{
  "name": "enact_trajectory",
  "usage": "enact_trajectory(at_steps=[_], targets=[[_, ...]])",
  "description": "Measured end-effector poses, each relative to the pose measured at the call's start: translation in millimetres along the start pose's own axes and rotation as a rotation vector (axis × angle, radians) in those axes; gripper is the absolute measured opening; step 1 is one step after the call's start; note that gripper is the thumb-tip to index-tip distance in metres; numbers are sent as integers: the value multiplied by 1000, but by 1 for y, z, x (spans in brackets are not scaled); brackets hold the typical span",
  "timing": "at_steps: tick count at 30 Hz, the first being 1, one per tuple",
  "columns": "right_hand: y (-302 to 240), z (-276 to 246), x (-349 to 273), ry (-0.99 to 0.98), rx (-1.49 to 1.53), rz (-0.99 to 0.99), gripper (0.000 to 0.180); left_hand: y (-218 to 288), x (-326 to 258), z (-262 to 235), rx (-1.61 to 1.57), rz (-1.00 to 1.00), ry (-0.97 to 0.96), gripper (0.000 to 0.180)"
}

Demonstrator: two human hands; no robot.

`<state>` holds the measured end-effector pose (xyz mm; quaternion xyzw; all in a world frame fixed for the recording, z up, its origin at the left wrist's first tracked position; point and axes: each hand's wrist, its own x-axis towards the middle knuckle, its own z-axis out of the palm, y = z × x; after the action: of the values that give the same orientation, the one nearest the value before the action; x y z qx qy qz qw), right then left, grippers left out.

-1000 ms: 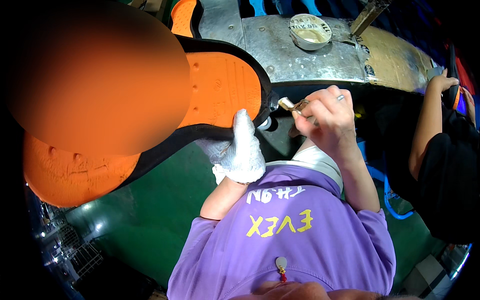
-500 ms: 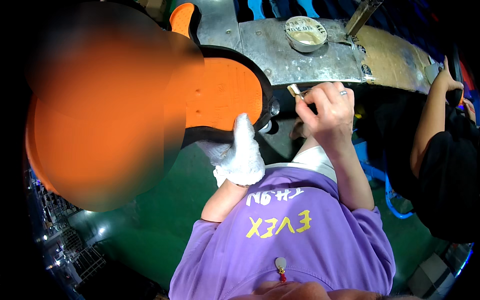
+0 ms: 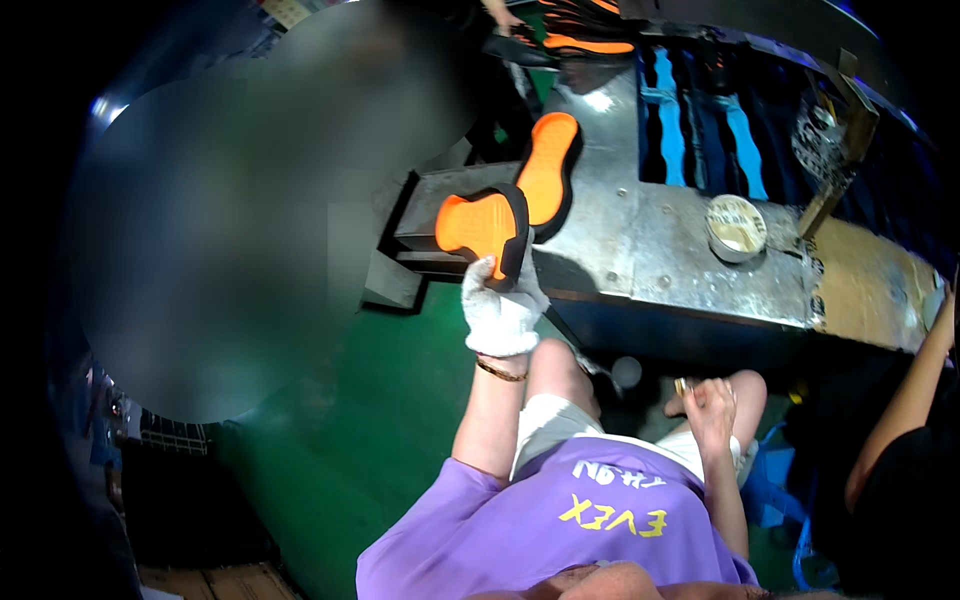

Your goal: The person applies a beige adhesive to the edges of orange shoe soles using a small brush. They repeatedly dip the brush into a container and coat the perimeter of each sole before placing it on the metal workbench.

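My left hand [image 3: 505,314], in a white knitted glove, is closed round one end of an orange and black shoe sole [image 3: 485,224]. It holds the sole up at the bench's left end, orange side showing. Just behind it, a second orange and black sole [image 3: 549,172] lies on the metal bench [image 3: 610,240]. Over my lap, my bare right hand [image 3: 712,412] pinches a small brush [image 3: 681,387] with a pale tip. A round tub [image 3: 736,230] with whitish paste inside stands on the bench, well away from both hands.
Blue strap-like pieces [image 3: 669,120] lie on a dark surface beyond the bench. A wooden post [image 3: 828,205] rises beside the tub. Another person's arm [image 3: 905,400] reaches in at the right. More orange-edged soles [image 3: 590,45] are stacked at the far end. A blurred patch covers the left.
The view has swung, showing more of the bench's left end. My left hand has moved forward with the sole, away from my body. My right hand has dropped toward my lap with the brush.
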<state>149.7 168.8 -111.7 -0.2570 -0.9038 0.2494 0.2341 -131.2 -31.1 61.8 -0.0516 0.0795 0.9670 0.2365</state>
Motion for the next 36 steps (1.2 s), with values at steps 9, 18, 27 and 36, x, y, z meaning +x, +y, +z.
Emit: enact_trajectory(at_steps=[9,18,27,36], targets=[[37,31,-29,-15,87,22,22,-12,-14,5,-167,-231,-205,53],[22,10,-20,89,252,284,20,-71,-39,5,114,-256,-91,42],[59,36,-47,75,298,397,22,-141,-97,-4,1107,-264,-177,73],[70,29,-46,-83,201,525,28,-364,-27,-6,1066,-660,-486,68]])
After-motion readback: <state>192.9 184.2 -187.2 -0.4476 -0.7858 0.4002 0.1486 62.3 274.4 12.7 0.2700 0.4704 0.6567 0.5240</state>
